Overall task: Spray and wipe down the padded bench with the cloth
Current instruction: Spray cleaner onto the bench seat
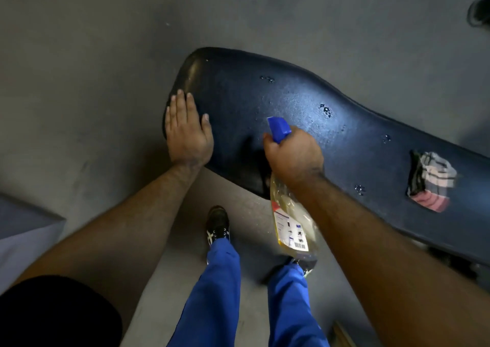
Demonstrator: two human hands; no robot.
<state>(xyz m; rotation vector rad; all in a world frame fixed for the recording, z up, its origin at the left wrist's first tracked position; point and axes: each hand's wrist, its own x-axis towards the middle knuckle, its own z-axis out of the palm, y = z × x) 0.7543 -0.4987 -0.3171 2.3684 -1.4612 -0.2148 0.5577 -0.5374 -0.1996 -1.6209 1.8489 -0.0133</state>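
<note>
Now, as viewed from above:
Left hand (188,132): my palm lies flat, fingers spread and empty, on the near end of the padded bench (344,140).
Right hand (294,158): my fingers are wrapped tight round the neck of the spray bottle (291,224), blue nozzle aimed at the pad.
Bottle contents: pale yellow liquid, partly full.
Bench surface: wet sheen and scattered droplets.
Cloth (431,181): crumpled on the pad, well apart from both hands, to my right.

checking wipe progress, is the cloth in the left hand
No, the cloth lies loose on the padded bench while the left hand rests flat, empty.
</note>
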